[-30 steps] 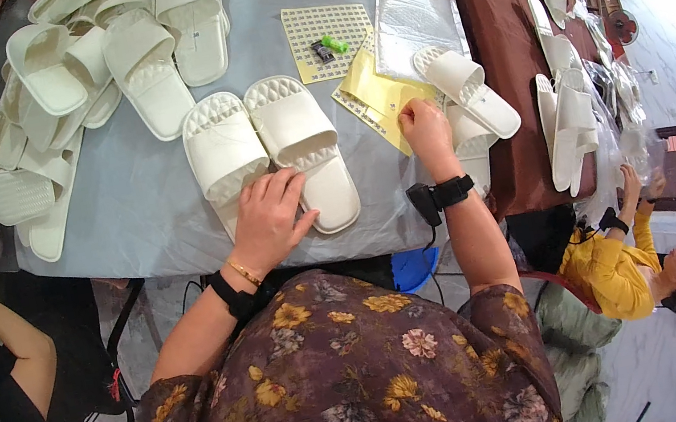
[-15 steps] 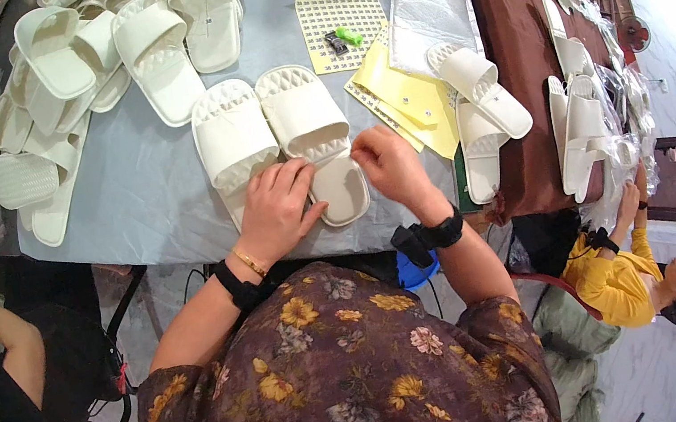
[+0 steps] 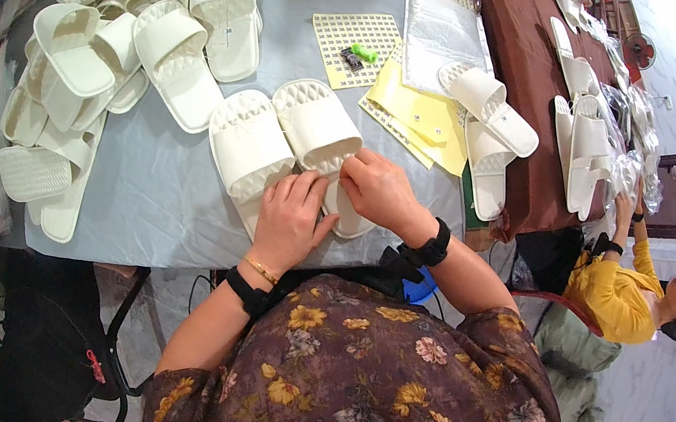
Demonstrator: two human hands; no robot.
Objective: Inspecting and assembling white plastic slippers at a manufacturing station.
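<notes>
Two off-white slide slippers lie side by side before me, toes pointing away: a left slipper (image 3: 249, 150) and a right slipper (image 3: 323, 128), both with a wide strap and a quilted footbed. Across the left slipper's heel part rests my left hand (image 3: 289, 218), its fingertips reaching the right slipper's inner edge and its thumb apart from the fingers. My right hand (image 3: 380, 190) is closed in a pinch over the right slipper, just behind the strap. What its fingertips hold, if anything, is hidden.
A heap of similar slippers (image 3: 71, 55) covers the table's far left. Sheets of small stickers (image 3: 356, 31), a green object (image 3: 364, 53), yellow backing sheets (image 3: 421, 119) and a silvery packet (image 3: 439, 39) lie right. Another slipper pair (image 3: 489, 117) stands beside a brown-covered table (image 3: 514, 53), where people work.
My right hand has moved left and inward, from the right slipper's outer edge to its footbed behind the strap, close to my left fingertips. The whole view has shifted slightly.
</notes>
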